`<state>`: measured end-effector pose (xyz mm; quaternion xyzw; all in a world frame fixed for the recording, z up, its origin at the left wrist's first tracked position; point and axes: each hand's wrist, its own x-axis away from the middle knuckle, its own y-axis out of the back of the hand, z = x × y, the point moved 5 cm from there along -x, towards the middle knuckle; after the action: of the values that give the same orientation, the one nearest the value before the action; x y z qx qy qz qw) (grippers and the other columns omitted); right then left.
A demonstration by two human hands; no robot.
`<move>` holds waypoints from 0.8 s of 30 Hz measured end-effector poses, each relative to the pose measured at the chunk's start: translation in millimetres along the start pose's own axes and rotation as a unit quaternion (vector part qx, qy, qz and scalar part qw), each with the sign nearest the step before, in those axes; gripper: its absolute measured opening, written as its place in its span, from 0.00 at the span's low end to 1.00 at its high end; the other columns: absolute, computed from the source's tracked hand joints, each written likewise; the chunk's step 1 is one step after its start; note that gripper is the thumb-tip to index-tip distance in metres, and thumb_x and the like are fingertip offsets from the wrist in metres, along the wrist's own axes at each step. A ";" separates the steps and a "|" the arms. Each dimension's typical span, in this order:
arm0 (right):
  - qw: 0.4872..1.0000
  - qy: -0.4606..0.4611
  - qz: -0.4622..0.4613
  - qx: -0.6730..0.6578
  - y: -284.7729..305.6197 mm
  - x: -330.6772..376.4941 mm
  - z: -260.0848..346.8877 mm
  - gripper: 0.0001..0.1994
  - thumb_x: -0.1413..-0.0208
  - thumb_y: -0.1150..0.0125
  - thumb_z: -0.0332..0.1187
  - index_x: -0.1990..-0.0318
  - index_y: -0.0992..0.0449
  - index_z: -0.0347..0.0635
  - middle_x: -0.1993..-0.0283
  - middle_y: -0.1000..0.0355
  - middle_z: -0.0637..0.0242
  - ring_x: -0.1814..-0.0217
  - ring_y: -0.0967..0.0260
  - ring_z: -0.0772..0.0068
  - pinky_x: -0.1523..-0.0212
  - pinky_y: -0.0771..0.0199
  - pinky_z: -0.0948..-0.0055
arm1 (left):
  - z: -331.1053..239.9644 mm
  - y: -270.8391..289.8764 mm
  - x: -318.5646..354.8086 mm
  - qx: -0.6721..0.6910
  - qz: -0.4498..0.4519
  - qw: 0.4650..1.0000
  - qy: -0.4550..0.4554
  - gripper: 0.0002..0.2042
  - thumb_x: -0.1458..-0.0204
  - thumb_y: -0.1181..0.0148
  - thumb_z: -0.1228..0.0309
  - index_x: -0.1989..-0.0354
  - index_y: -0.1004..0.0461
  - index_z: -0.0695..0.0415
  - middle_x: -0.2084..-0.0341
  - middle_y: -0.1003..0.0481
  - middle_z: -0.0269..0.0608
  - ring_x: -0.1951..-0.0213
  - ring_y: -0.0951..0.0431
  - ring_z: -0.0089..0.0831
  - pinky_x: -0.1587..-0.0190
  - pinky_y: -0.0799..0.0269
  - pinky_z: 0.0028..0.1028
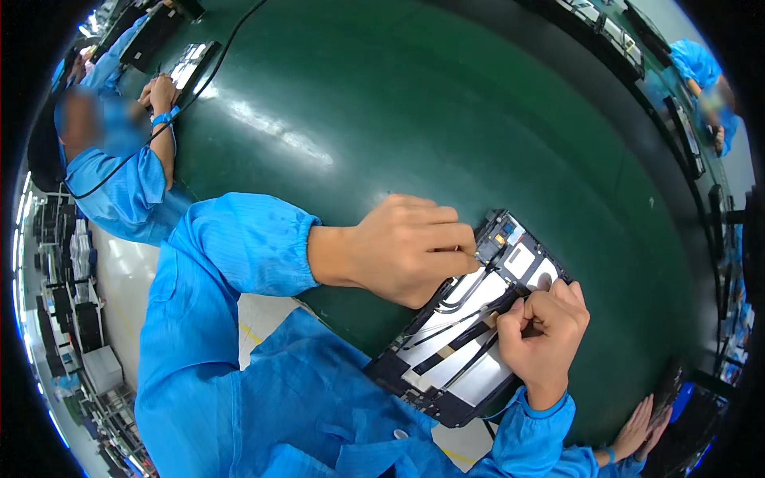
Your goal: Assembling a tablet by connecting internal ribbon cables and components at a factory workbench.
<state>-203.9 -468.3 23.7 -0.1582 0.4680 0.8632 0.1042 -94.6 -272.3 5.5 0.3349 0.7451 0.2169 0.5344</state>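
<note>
An opened tablet-like device (pixel 478 386) lies slanted across the green table edge in front of me, its inside facing up. It has a black frame, silver panels, and several black cables and strips. My left hand (pixel 414 248) is curled over its upper left side, fingertips beside a small circuit board (pixel 504 237); the fingers hide whatever is between them. My right hand (pixel 546 331) is pinched over the device's right side, thumb and forefinger meeting near a dark strip. Too little shows between those fingertips to name it.
A green table (pixel 382 103) spreads ahead, with a black cable (pixel 227 60) over its left part. A co-worker (pixel 119 171) in blue sits at the left, handling another device (pixel 191 68). Another person's hands (pixel 637 426) show at the lower right. Racks (pixel 72 295) stand at the left.
</note>
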 end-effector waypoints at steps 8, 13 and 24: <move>1.000 -0.009 0.007 -0.004 3.1 1.6 0.1 0.13 0.65 0.34 0.24 0.87 0.35 0.47 0.86 0.38 0.69 0.78 0.44 0.63 0.67 0.47 0.61 | -8.0 -4.4 -1.7 -0.058 0.023 0.998 0.009 0.22 0.66 0.34 0.74 0.56 0.12 0.57 0.65 0.19 0.32 0.71 0.24 0.32 0.71 0.31 0.32; 1.000 -0.006 -0.003 -0.012 7.5 4.5 0.0 0.13 0.63 0.34 0.24 0.86 0.35 0.46 0.86 0.37 0.67 0.77 0.44 0.61 0.67 0.47 0.59 | -22.4 -8.8 -8.3 -0.078 0.065 0.995 0.023 0.23 0.63 0.34 0.73 0.52 0.14 0.60 0.62 0.20 0.36 0.67 0.22 0.33 0.69 0.30 0.32; 0.994 -0.096 0.008 -0.042 34.4 6.7 -37.8 0.11 0.58 0.35 0.24 0.84 0.32 0.35 0.84 0.37 0.58 0.76 0.47 0.61 0.71 0.49 0.60 | -37.7 -11.2 -14.3 -0.148 0.097 0.984 0.006 0.20 0.60 0.33 0.73 0.55 0.15 0.64 0.63 0.23 0.40 0.67 0.22 0.34 0.69 0.34 0.32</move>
<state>-214.8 -518.4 28.6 -0.0755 0.4203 0.8941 0.1348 -130.2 -289.1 19.8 0.3211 0.6721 0.3774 0.5503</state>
